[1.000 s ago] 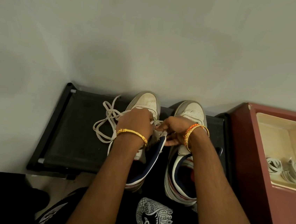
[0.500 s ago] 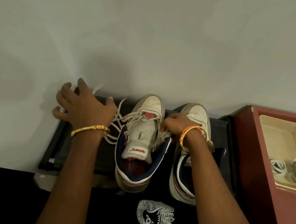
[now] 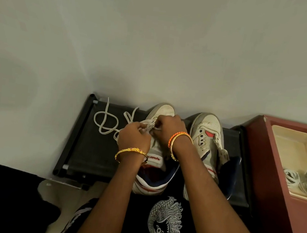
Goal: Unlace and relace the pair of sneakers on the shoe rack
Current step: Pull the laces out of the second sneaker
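the left sneaker (image 3: 154, 154) sits on the black shoe rack (image 3: 96, 148), toe to the wall, and both hands are busy near its toe. the left hand (image 3: 134, 138) has its fingers curled around a bit of the white lace (image 3: 106, 122), and the right hand (image 3: 172, 128) pinches the lace just beside it, over the eyelets. the rest of the lace lies in loose loops on the rack to the left. it looks like the lacing step on this shoe; whether the lace is going in or coming out i cannot tell. next, the lace end likely needs to go through a small hole, so a careful pinch is needed. the right sneaker (image 3: 208, 139) stands beside it with no lace. a red cabinet (image 3: 267, 175) on the right holds a cream tray (image 3: 294, 142) with more white laces (image 3: 305, 181). the wall (image 3: 156, 40) behind is plain and pale.
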A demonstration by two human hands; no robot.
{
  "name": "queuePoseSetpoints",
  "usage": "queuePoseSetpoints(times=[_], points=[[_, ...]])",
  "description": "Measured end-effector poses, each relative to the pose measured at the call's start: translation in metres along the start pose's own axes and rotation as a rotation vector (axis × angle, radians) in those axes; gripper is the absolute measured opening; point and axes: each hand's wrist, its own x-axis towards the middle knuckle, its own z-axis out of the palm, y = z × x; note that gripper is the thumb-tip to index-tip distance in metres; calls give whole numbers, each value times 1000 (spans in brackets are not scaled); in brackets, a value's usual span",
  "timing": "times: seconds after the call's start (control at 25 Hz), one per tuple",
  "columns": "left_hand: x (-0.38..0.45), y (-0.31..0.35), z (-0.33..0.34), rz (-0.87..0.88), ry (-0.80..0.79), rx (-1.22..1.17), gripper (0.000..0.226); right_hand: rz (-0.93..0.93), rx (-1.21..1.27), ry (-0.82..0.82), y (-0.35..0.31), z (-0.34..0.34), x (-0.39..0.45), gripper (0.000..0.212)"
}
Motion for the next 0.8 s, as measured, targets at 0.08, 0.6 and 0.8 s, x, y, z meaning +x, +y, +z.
queuePoseSetpoints(times=[0.08, 0.6, 0.8], points=[[1, -3, 0, -14, 0, -40, 22, 20, 93, 34, 3, 4, 3, 26], [-2, -5, 3, -34, 82, 85, 18, 603, 829, 580, 32, 1, 2, 7], [0, -9, 3, 5, 45, 41, 12, 7, 335, 272, 17, -7, 3, 17]])
